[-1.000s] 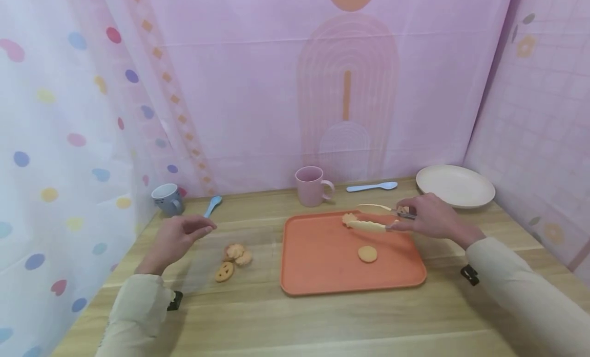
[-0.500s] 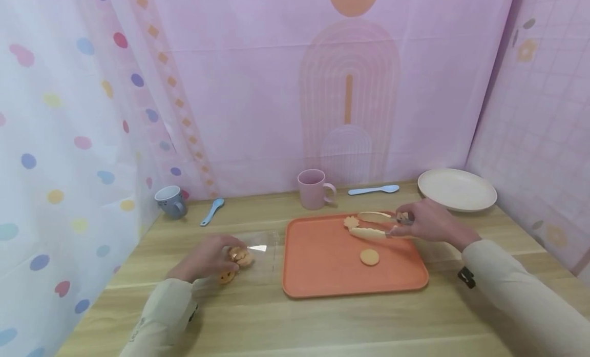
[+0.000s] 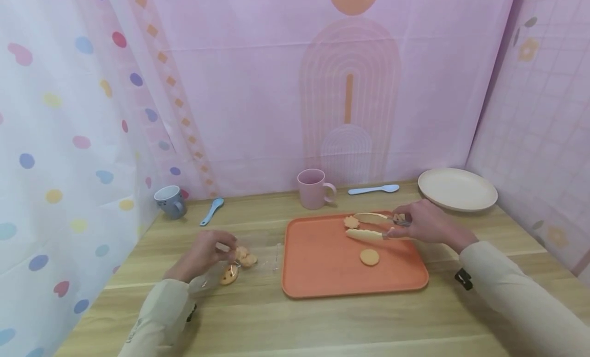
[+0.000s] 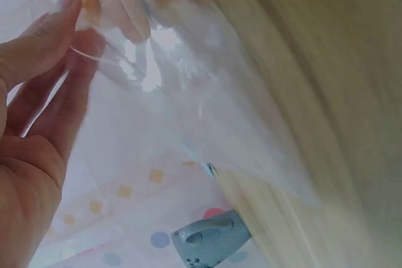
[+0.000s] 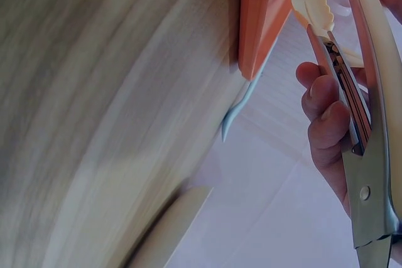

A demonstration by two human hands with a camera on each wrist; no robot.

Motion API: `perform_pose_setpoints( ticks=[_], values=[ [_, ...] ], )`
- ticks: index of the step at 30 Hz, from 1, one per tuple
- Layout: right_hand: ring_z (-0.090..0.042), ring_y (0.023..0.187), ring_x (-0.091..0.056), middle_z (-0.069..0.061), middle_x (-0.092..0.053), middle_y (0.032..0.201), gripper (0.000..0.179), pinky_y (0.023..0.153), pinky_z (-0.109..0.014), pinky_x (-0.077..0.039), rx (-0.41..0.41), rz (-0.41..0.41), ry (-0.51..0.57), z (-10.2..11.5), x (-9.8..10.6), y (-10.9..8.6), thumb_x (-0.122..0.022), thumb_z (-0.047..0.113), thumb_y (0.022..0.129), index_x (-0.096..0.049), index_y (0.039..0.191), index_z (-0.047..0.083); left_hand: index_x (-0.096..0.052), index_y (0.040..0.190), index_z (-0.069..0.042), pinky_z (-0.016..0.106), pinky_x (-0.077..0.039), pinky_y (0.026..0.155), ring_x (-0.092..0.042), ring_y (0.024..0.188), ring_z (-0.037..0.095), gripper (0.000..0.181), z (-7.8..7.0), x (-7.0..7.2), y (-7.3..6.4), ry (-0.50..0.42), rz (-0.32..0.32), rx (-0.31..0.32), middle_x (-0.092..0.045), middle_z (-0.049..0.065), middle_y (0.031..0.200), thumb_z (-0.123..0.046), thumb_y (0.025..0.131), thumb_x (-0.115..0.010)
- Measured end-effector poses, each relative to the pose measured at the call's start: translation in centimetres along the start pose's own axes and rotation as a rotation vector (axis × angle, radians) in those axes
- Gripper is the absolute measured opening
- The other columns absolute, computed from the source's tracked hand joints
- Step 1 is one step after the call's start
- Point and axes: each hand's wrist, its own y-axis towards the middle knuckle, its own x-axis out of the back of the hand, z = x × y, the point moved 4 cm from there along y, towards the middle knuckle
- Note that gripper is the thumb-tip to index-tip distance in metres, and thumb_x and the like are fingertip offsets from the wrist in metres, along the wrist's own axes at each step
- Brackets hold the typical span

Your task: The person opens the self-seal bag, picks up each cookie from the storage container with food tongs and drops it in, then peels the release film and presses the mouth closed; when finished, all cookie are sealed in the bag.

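Note:
My left hand [image 3: 200, 257] pinches the edge of a clear plastic bag [image 4: 157, 61] between thumb and fingers. Inside the bag is a small pile of cookies [image 3: 246, 257], with a cookie that has dark holes [image 3: 229, 274] nearest me. My right hand [image 3: 426, 221] grips a pair of tongs [image 3: 366, 235] with cream scalloped tips and metal arms, spread apart over the orange tray [image 3: 322, 265]. Close to the tips lies a flower-shaped cookie [image 3: 351, 222]. A round plain cookie [image 3: 369, 257] lies nearer the tray's front, and part of another cookie shows behind the tongs.
Behind the tray stand a pink mug [image 3: 311, 189] and a pale blue spoon [image 3: 374, 190]. At back right is a cream plate [image 3: 456, 189]. A grey-blue cup [image 3: 170, 202] and a blue spoon [image 3: 212, 212] occupy the back left. Curtains hang behind the table.
My left hand has come down from above the table's left side onto the bag and pinches it, shifting the cookies slightly. The tongs have moved slightly left over the tray.

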Motion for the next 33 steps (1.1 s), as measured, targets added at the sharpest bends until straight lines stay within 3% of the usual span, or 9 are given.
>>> perform_pose_setpoints(
  ticks=[3,6,12,18,26,33],
  values=[
    [-0.01,0.061,-0.043,0.006,-0.051,0.063,0.046,0.055,-0.024,-0.032,-0.002,-0.006,0.011,-0.1,0.1,0.1,-0.079,0.058,0.078,-0.073,0.094,0.016,-0.074,0.076,-0.01,0.03,-0.062,0.069,-0.073,0.092,0.033,0.015,0.1,0.5,-0.1,-0.002,-0.034,-0.002,-0.077,0.015,0.098,0.003,0.076,-0.082],
    [-0.01,0.061,-0.043,0.006,-0.051,0.063,0.044,0.055,-0.024,-0.031,0.001,-0.015,0.008,0.0,0.4,0.2,-0.08,0.057,0.078,-0.073,0.093,0.015,-0.077,0.083,-0.007,0.028,-0.062,0.069,-0.074,0.089,0.03,0.009,0.3,1.1,-0.3,-0.026,-0.063,0.017,-0.078,0.012,0.095,0.0,0.08,-0.08],
    [-0.009,0.06,-0.042,0.007,-0.049,0.061,0.041,0.055,-0.024,-0.03,0.012,-0.022,0.001,0.1,0.4,0.5,-0.08,0.054,0.078,-0.072,0.09,0.015,-0.079,0.091,-0.009,0.021,-0.059,0.07,-0.072,0.087,0.013,0.006,0.8,2.0,-0.9,-0.036,-0.113,0.093,-0.079,0.006,0.095,-0.007,0.086,-0.077],
    [-0.007,0.057,-0.042,0.009,-0.051,0.059,0.033,0.054,-0.022,-0.032,0.042,-0.031,0.018,0.2,0.1,0.8,-0.081,0.048,0.08,-0.074,0.087,0.016,-0.079,0.093,-0.011,0.02,-0.058,0.072,-0.066,0.085,-0.003,0.007,1.1,2.4,-1.3,-0.074,-0.115,0.15,-0.079,0.004,0.095,-0.017,0.09,-0.076],
    [0.0,0.051,-0.029,0.013,-0.035,0.053,0.025,0.049,-0.019,-0.025,0.125,-0.084,0.046,1.7,0.1,0.7,-0.08,0.047,0.081,-0.071,0.078,0.023,-0.079,0.091,-0.015,0.021,-0.058,0.071,-0.068,0.084,0.002,0.004,0.7,2.0,-1.2,-0.03,-0.121,0.119,-0.079,0.002,0.093,-0.016,0.089,-0.077],
    [-0.001,0.051,-0.033,0.012,-0.042,0.055,0.034,0.051,-0.019,-0.029,0.172,-0.053,0.078,5.2,-0.4,1.5,-0.079,0.047,0.083,-0.078,0.099,0.018,-0.079,0.092,-0.011,0.022,-0.059,0.07,-0.067,0.082,-0.002,0.006,0.4,1.6,-1.1,-0.015,-0.109,0.083,-0.079,0.001,0.091,-0.01,0.086,-0.078]
  ],
)
